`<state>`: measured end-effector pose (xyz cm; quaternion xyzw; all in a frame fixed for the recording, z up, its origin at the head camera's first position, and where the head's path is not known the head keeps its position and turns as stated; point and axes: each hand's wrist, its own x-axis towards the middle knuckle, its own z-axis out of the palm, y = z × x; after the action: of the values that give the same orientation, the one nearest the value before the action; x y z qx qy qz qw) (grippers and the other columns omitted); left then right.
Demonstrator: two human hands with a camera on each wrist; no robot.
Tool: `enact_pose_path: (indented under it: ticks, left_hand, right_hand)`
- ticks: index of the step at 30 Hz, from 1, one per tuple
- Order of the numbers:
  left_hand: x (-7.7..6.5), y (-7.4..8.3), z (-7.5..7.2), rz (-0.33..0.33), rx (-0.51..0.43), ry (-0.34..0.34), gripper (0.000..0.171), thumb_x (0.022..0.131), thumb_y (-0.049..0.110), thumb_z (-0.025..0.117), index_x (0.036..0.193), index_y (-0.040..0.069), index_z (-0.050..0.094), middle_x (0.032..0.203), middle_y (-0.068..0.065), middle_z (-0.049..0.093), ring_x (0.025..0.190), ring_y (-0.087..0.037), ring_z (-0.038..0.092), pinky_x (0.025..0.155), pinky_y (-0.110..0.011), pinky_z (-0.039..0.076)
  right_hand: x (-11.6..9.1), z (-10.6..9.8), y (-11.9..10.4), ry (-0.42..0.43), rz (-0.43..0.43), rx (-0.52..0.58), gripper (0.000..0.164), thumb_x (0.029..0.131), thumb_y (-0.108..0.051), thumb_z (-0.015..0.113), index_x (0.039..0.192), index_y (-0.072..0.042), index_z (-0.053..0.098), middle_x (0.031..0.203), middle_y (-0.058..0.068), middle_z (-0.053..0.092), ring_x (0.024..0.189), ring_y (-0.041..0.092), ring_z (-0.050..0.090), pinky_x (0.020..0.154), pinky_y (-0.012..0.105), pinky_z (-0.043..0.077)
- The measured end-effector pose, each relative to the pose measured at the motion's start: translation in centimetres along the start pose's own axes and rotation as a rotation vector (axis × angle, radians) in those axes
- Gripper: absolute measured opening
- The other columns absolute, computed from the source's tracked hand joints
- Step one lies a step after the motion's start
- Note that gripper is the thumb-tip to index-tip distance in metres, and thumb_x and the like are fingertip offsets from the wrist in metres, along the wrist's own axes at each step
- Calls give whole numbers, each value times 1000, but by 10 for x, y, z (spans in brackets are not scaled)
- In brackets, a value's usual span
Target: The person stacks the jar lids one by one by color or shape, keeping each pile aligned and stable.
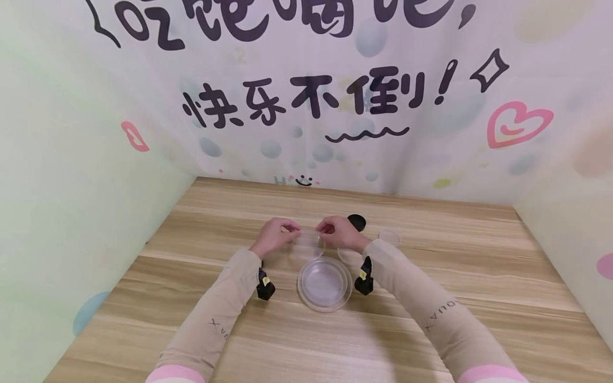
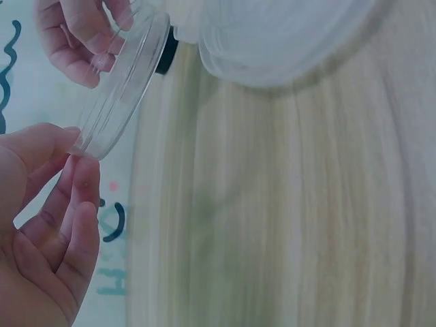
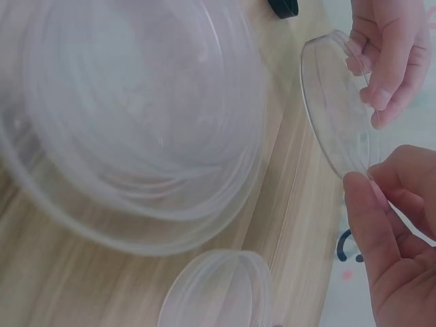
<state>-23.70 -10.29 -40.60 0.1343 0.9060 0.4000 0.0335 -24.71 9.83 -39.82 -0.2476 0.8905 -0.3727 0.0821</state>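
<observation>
A clear, round, shallow petri dish (image 1: 308,246) is held up on edge above the table, tilted. My left hand (image 1: 276,235) pinches its rim on one side between thumb and fingertips. On the opposite side my right hand (image 1: 341,232) pinches the same rim. Both wrist views show the dish (image 2: 126,85) between the two hands, with its thin double edge (image 3: 308,95) visible. Nearer to me, clear round dishes (image 1: 324,284) of different sizes sit nested on the wood; their exact number cannot be told.
Beyond my right wrist lies a black round disc (image 1: 356,222). Another small clear dish (image 1: 389,237) lies right of it, and one more (image 1: 348,256) is partly behind my right hand. A printed cloth wall (image 1: 297,159) stands at the table's (image 1: 215,207) far edge.
</observation>
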Motion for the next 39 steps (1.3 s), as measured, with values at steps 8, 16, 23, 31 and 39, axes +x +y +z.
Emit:
enact_pose_path:
  ticks: [8,16,23,31,39]
  left_hand:
    - [-1,10,7,-3,-74,-73,20,80,15,64,96,3,66,82,-3,63,64,-16,60,59,-25,47]
    - [-6,12,15,-6,-113,-183,19,79,12,65,95,1,65,79,-3,62,67,-21,60,59,-30,50]
    - [-11,10,22,11,-162,-284,18,77,7,66,94,-1,64,78,-5,62,64,-19,60,58,-35,51]
    - [-16,14,26,35,-163,-380,20,76,1,65,96,-2,64,77,-8,59,62,-16,59,61,-36,52]
    - [-18,11,29,115,-64,-411,21,74,4,68,95,1,65,74,-3,60,69,-14,55,56,-22,47]
  right_hand:
    - [-16,-9,5,-31,2,13,16,80,1,58,95,5,61,83,8,61,75,15,56,66,25,48]
    - [-31,-8,10,-77,-17,53,20,77,3,59,97,7,60,83,10,61,76,15,56,69,25,48]
    - [-42,-4,18,-115,-105,89,21,76,6,57,96,9,59,84,14,61,77,16,56,69,24,48]
    - [-51,-2,22,-143,-147,91,20,74,7,57,93,5,62,83,8,61,78,14,56,71,25,48]
    - [-59,-1,12,-136,-193,95,17,73,10,57,90,9,62,80,14,57,75,20,55,69,28,49]
